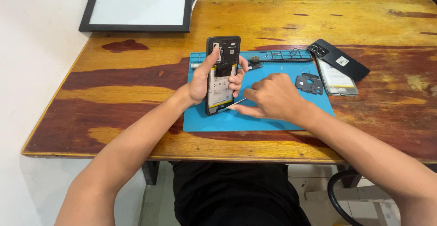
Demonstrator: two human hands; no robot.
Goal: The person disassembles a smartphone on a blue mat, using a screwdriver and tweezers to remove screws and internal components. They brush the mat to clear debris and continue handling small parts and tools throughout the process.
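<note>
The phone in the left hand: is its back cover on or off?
Off. The phone shows its bare battery and inner frame; the left hand props it on the blue mat.

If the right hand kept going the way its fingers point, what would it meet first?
The right hand points left, holding a thin metal tool. Straight on, it would likely first meet the lower edge of the opened phone held upright by the left hand; depth is unclear.

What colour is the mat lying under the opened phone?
The mat is blue, a light teal-like shade, seen clearly in the head view.
</note>
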